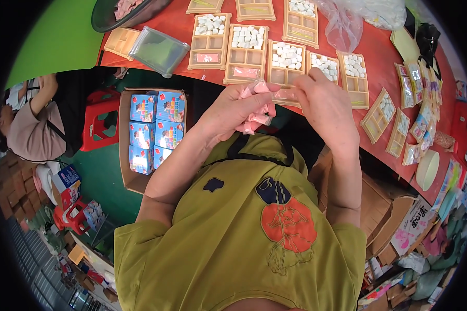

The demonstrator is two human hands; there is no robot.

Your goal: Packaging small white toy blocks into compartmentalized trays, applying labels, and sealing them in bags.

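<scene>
My left hand (231,111) is closed round a bunch of small pink packets (256,118) in clear wrapping. My right hand (324,106) is beside it over the table's near edge, its fingertips pinched at the right end of another pink packet (284,95). That packet lies at the near end of a beige divided tray (287,75) holding white pieces; I cannot tell whether it rests in the slot. Two trays to the left, one beige tray (226,58) and another (193,58), have white pieces and a pink packet in the near slot.
More beige trays (356,93) stand on the red table (174,23). A clear plastic box (159,52) and a dark basin (142,19) are at the left; packets (414,83) and a pale bowl (427,170) at the right. Below left stands a carton (125,129) of blue boxes.
</scene>
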